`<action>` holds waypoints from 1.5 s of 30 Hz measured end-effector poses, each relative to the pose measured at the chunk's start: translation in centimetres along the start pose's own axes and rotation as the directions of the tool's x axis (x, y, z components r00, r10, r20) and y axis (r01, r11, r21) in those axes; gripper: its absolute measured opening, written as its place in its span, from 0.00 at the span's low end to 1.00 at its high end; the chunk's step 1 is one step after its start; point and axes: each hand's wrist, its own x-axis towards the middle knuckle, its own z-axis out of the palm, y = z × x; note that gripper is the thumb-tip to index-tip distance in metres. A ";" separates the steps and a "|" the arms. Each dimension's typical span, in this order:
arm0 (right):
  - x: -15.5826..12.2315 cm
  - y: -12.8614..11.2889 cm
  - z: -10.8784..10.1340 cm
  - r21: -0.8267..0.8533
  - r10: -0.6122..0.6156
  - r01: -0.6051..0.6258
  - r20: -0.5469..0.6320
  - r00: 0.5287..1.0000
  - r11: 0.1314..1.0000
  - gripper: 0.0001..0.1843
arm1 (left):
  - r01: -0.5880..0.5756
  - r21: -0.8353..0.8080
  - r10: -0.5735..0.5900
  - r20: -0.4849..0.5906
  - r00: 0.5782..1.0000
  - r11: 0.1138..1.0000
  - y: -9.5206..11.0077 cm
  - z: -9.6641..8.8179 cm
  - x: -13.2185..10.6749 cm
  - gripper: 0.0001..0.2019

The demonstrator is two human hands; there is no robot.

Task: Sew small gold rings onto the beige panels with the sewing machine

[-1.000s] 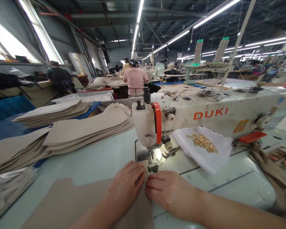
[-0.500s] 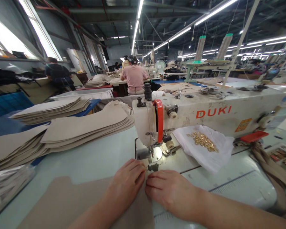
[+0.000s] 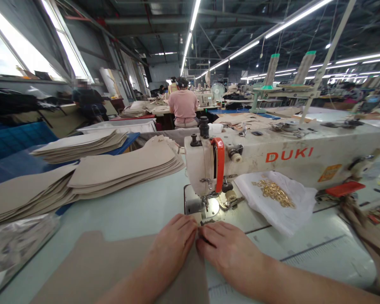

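A beige fabric panel (image 3: 114, 264) lies flat on the table in front of the sewing machine (image 3: 256, 156). My left hand (image 3: 174, 245) rests on its right part, fingers closed at the far edge just short of the presser foot (image 3: 206, 202). Close beside it, my right hand (image 3: 226, 249) has its fingers curled in at the same edge. The two sets of fingertips nearly meet, and they cover what they pinch. A small bit of light material (image 3: 198, 217) shows between them and the needle plate (image 3: 213, 207).
Stacks of cut beige panels (image 3: 123, 169) lie to the left. Gold metal rings (image 3: 275, 192) sit on a white bag (image 3: 299, 211) under the machine arm. A clear plastic bag (image 3: 19, 245) is at the left edge. Ahead, a person in a pink shirt (image 3: 183, 105) sits facing away.
The whole view has shifted slightly, so everything appears a little further right and lower. My hands remain by the presser foot, with the right fingers slightly more bent.
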 end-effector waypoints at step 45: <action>0.4 4.9 0.6 -0.029 0.084 -0.084 -0.010 0.996 0.996 0.04 | 0.008 -0.085 -0.021 -0.154 0.988 0.996 -2.1 2.3 3.6 0.17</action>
